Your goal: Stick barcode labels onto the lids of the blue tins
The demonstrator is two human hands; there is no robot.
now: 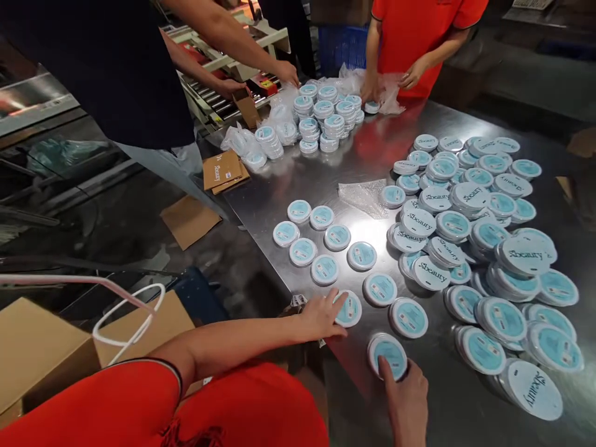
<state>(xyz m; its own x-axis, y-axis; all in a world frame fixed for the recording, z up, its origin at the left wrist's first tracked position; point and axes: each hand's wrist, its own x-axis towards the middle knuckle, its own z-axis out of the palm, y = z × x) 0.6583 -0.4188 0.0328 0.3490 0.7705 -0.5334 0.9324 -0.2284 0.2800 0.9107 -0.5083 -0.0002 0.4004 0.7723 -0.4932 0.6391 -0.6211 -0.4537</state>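
Apparently, on the table (367,149), we are arranging discs (325,269). Our right hand (407,397), part-closed, grips a stack (392,349), thumb on top; our left hand (319,318), partly spread, touches one disc (351,310), hold unclear. Moving the stack calls for even pressure.

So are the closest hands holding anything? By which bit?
The right hand grips a blue-topped disc by its near edge, thumb on top. The left hand touches another disc at its left edge; I can't tell if it's held.
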